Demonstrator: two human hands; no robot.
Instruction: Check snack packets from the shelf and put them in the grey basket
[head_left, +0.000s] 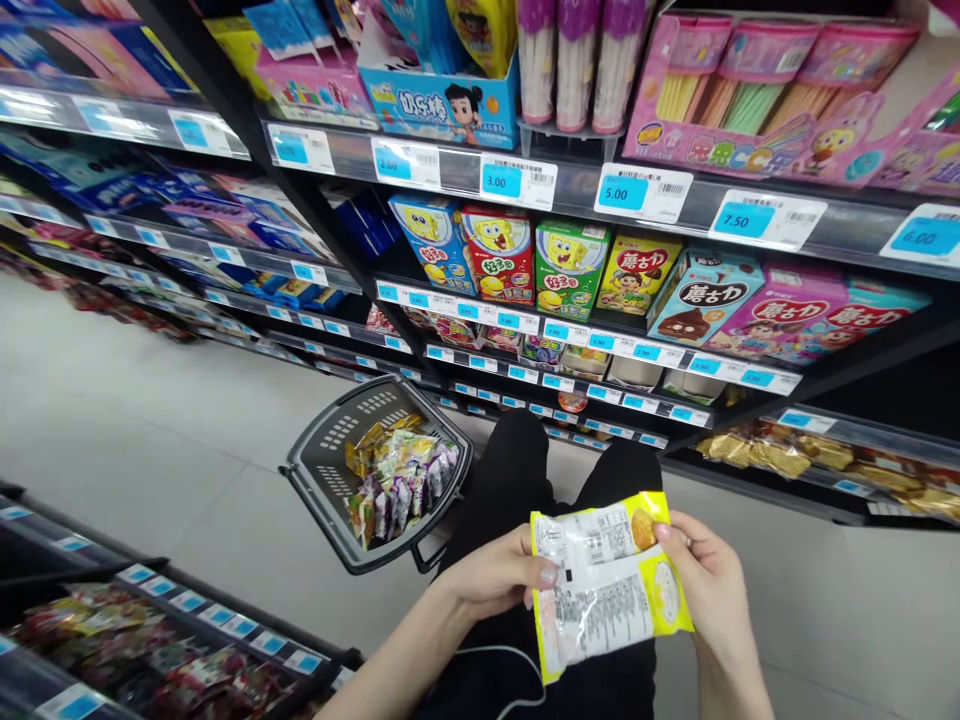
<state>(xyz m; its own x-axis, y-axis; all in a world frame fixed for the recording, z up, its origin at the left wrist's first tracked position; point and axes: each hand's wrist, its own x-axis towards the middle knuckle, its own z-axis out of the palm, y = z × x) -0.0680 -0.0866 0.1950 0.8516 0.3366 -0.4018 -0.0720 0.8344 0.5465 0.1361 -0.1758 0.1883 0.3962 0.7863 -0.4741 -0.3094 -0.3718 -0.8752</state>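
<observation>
A yellow and white snack packet (607,580) is held flat over my lap, its printed back side facing up. My left hand (499,572) pinches its left edge, thumb on top and fingers underneath. At the opposite edge my right hand (701,570) grips the packet the same way, its thumb near the upper right corner. On the floor to the left of my legs stands a grey and black shopping basket (337,480). Several small snack packets (405,470) in purple, gold and pale green lie in it.
Ahead, a shelf holds SpongeBob snack boxes (574,265), other cartons (709,300) and pink candy packs (750,110) above price tags (645,193). Gold packets (780,452) lie on a low shelf at right. Another shelf with red bags (150,650) borders the lower left.
</observation>
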